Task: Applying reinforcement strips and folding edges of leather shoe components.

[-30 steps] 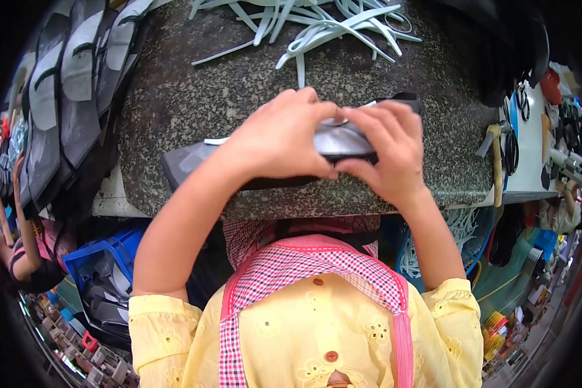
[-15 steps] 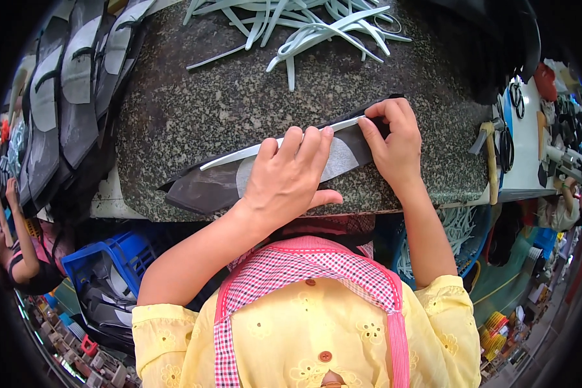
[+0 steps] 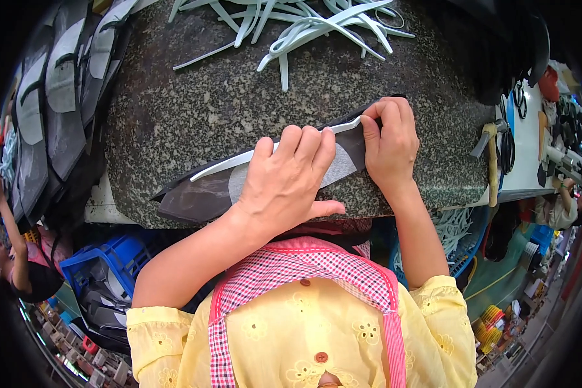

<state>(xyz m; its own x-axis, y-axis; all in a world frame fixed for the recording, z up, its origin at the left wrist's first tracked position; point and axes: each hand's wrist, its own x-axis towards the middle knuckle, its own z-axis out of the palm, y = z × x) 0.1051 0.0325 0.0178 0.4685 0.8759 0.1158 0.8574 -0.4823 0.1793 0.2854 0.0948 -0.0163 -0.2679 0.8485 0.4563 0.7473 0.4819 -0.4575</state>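
Folded black piece lies aslant along the near edge of the bench, its left end close to that edge and its right end farther in. A light grey patch covers part of its face, and a thin pale strip runs along its upper long side. The left hand rests palm down across the middle, back upward, its four fingers nearly straight and side by side, their ends over the strip; its thumb sticks out to the right, apart from the fingers. The left forearm comes in low and slants up to the right. The right hand pinches the strip's right end between thumb and forefinger, the other fingers bent in, and its forearm rises steeply, leaning a little left. Toward the bench's far edge lies a loose heap of pale strips. More black pieces with grey patches are stacked at the left edge, and a hammer lies at the right edge. Below the near edge are a blue crate at left and a blue basket at right
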